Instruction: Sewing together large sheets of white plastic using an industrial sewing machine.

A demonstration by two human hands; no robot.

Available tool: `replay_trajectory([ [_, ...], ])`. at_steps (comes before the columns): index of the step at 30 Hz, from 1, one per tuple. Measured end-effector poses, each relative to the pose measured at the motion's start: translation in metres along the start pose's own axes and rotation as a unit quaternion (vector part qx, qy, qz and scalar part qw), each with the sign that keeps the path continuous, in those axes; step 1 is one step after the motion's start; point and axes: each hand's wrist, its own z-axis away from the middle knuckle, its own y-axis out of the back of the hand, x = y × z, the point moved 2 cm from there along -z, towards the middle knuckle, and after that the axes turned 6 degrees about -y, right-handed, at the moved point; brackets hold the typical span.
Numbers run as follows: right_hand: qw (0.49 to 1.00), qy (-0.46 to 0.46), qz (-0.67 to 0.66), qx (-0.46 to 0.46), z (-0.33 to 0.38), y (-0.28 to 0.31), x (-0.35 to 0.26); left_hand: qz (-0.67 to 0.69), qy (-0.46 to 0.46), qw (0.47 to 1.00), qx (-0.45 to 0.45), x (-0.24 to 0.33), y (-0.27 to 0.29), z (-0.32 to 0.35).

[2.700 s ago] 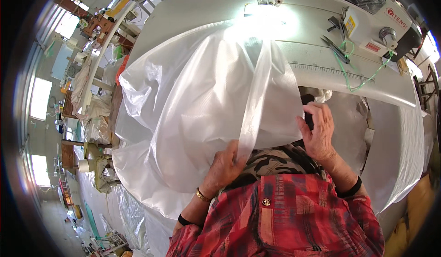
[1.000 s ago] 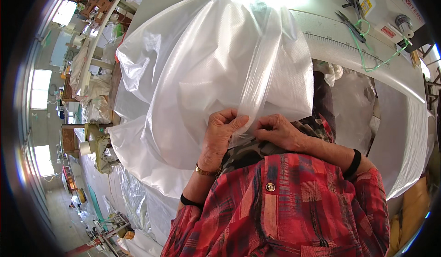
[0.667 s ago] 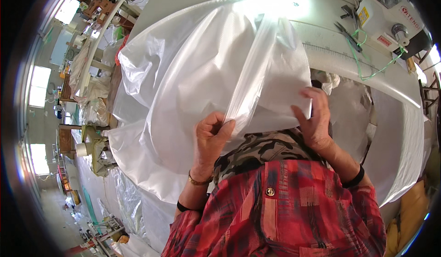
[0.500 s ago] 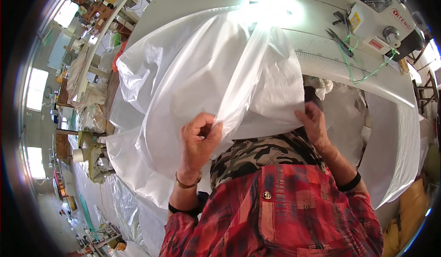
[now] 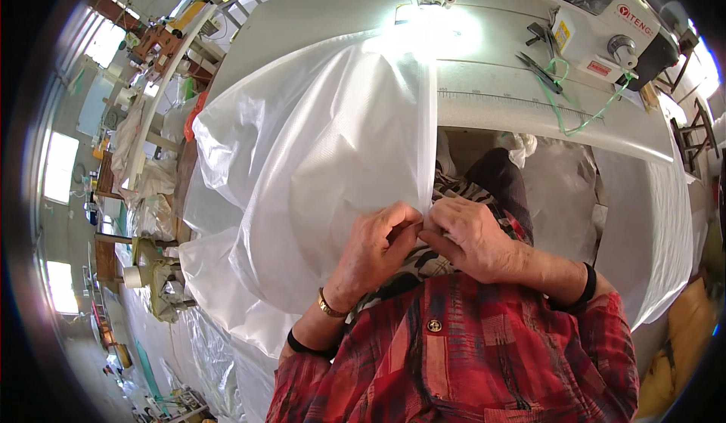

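A large sheet of translucent white woven plastic [image 5: 302, 158] runs from under the bright lamp of a sewing machine [image 5: 560, 15] down toward my lap. Its right edge is folded into a narrow straight strip. At the lower end of this strip my left hand [image 5: 382, 245] pinches the sheet. Right beside it, fingers almost touching the left, my right hand [image 5: 473, 238] is closed on the same folded edge. Between the machine and my hands the edge hangs taut. The fingertips partly hide the gripped plastic.
Dark scissors [image 5: 541, 74] and a green cord [image 5: 563, 120] lie on the machine table [image 5: 484, 83], right of the sheet. More white sheeting [image 5: 635, 234] hangs at the right. To the left stand wooden racks and a stool-like frame with a white roll [image 5: 132, 276].
My right hand has moved left to meet my left hand, which shifted right and slightly down. The sheet's loose right part is now folded into a straight narrow edge.
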Motion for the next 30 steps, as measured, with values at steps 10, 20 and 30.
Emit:
replay_trajectory([
  [10,0.95,0.088,0.296,-0.043,0.004,-0.017,-0.019,0.266,0.167,0.949,0.034,-0.016,-0.004,0.005],
  [20,0.958,-0.176,-0.029,0.226,-0.019,-0.028,0.098,-0.014,0.081,0.99,0.114,-0.002,0.043,0.002],
  [30,0.827,0.117,-0.464,-0.296,-0.195,-0.111,-0.025,-0.246,-0.046,0.964,-0.084,0.089,0.118,-0.066],
])
